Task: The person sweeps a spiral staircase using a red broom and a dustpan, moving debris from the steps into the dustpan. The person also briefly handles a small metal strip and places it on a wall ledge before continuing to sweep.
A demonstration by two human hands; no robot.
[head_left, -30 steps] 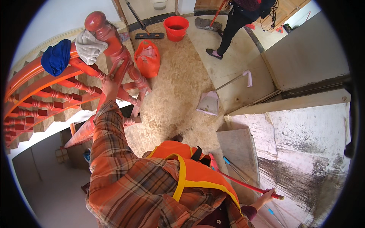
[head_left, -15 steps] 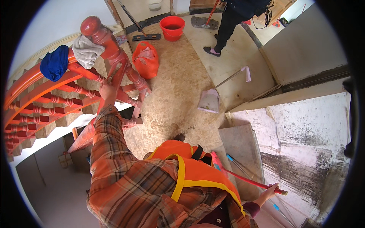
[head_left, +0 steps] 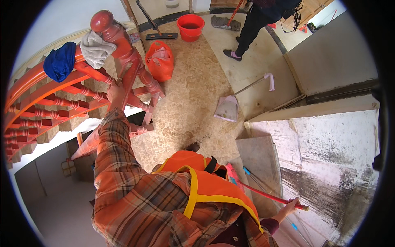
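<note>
My left hand (head_left: pixel 116 91) is wrapped round a red wooden rail (head_left: pixel 131 76) of the stair banister, just below its turned newel post (head_left: pixel 119 45). At the lower right, my right hand (head_left: pixel 291 206) grips a long red pole (head_left: pixel 263 192) near its pale end. The pole runs back toward my side, beside a bright pink piece (head_left: pixel 231 173); how they join is hidden behind my orange apron (head_left: pixel 222 193). A grey-white cloth (head_left: pixel 96 50) and a dark blue cloth (head_left: pixel 59 61) hang over the handrail past my left hand.
Ahead are a red bucket (head_left: pixel 191 29), an orange bag (head_left: pixel 159 61) and a flat mop (head_left: pixel 161 36). A long-handled dustpan (head_left: pixel 226 109) lies right of centre. Another person (head_left: pixel 251 31) stands by a grey mop (head_left: pixel 225 23). Grey boards (head_left: pixel 261 160) lean against the stained wall (head_left: pixel 329 144).
The view has shifted slightly, and the other person appears a little farther right. Both my hands keep their holds on the rail and the red pole.
</note>
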